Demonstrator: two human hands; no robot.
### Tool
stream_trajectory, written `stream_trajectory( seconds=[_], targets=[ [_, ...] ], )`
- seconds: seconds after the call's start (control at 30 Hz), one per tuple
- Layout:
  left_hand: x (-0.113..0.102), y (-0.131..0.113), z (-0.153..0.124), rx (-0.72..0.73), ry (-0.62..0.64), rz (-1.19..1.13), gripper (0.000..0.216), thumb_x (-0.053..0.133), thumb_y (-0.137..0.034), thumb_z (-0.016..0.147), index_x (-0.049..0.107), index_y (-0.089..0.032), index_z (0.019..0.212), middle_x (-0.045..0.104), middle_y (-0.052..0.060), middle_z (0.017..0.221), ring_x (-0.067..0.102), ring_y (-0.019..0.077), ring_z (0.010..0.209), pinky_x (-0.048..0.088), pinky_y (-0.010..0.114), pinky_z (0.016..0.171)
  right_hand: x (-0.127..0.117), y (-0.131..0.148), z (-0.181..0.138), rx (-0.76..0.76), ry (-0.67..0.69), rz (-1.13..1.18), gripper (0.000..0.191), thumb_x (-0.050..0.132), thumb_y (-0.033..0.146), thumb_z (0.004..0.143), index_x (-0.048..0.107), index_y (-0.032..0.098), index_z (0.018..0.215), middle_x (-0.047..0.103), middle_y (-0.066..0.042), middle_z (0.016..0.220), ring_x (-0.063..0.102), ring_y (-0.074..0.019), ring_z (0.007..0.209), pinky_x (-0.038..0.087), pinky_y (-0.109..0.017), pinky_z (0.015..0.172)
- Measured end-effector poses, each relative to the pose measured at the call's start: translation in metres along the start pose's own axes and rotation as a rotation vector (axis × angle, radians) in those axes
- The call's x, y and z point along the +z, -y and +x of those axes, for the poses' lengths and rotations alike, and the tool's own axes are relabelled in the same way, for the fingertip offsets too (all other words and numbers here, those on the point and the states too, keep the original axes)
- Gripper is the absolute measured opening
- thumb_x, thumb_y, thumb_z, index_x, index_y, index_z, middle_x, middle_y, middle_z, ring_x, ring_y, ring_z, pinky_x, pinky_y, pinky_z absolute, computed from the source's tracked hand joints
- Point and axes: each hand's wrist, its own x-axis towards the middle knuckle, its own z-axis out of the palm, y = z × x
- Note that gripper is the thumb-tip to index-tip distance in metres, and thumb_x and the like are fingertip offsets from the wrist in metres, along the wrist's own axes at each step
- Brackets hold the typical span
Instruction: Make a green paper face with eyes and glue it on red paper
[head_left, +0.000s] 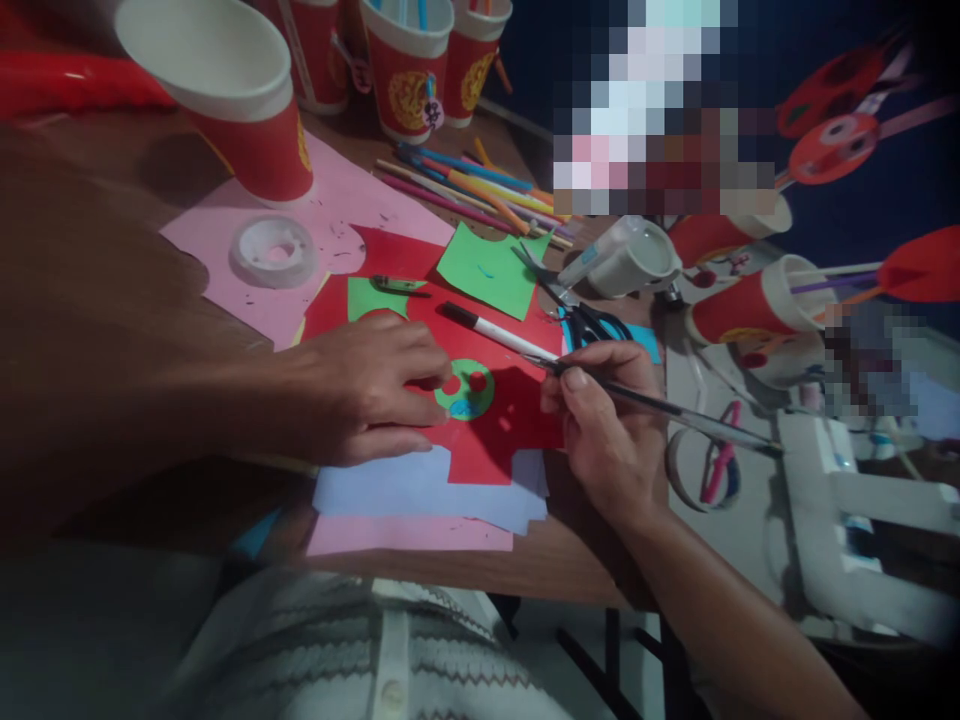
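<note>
My left hand (367, 390) lies flat on a red paper sheet (495, 430), fingers stretched out and pressing beside a green paper circle (466, 390) that has red dots and a blue mark. My right hand (600, 420) is closed round a dark thin pen (675, 408), its tip near the red sheet's right side. A white marker with a black cap (495, 332) lies on the red paper just above the circle.
Red and white paper cups (240, 100) stand at the back, some with pencils. A tape roll (273, 250) sits on pink paper (225, 260). Coloured pencils (472, 190), a green paper piece (487, 268), black scissors (592, 322) and a glue bottle (607, 255) lie behind. Blue and pink sheets reach the table's front edge (465, 575).
</note>
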Motion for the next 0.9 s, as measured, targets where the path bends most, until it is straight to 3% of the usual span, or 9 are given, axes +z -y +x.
stream_trajectory(
  seconds=[0.1,0.4,0.6,0.9],
  targets=[
    [-0.0054,0.0025,0.0015,0.052,0.100,0.025,0.023,0.048,-0.033,0.087,0.068,-0.022,0.090,0.060,0.010,0.097,0.051,0.0229,0.087,0.036,0.039,0.077,-0.0005,-0.0021,0.0008,-0.031,-0.015,0.000,0.009,0.060,0.025,0.083,0.053,0.025,0.089,0.058,0.002,0.071,0.056,-0.0119,0.062,0.046,-0.026,0.057],
    [-0.0039,0.0063,0.0024,0.056,0.037,-0.050,0.019,0.049,-0.025,0.087,0.066,-0.017,0.088,0.062,0.009,0.093,0.052,0.0214,0.085,0.037,0.037,0.077,-0.0009,-0.0053,0.0054,-0.001,0.003,-0.101,0.012,0.060,0.026,0.082,0.052,0.023,0.090,0.058,0.003,0.071,0.057,-0.0108,0.062,0.047,-0.024,0.057],
    [-0.0031,0.0079,0.0014,0.082,0.009,-0.051,0.020,0.047,-0.019,0.086,0.063,-0.016,0.098,0.062,0.010,0.096,0.053,0.0217,0.087,0.038,0.036,0.077,-0.0014,-0.0058,0.0069,0.027,0.025,-0.110,0.012,0.061,0.026,0.082,0.051,0.023,0.089,0.059,0.004,0.070,0.058,-0.0099,0.060,0.047,-0.022,0.055],
    [-0.0021,0.0058,0.0011,0.046,0.049,-0.012,0.022,0.043,-0.020,0.088,0.064,-0.018,0.095,0.061,0.010,0.094,0.051,0.0223,0.087,0.037,0.038,0.077,-0.0017,-0.0081,0.0065,0.022,0.081,-0.144,0.009,0.061,0.023,0.082,0.054,0.023,0.088,0.057,0.004,0.072,0.055,-0.0094,0.062,0.045,-0.022,0.057]
  ],
)
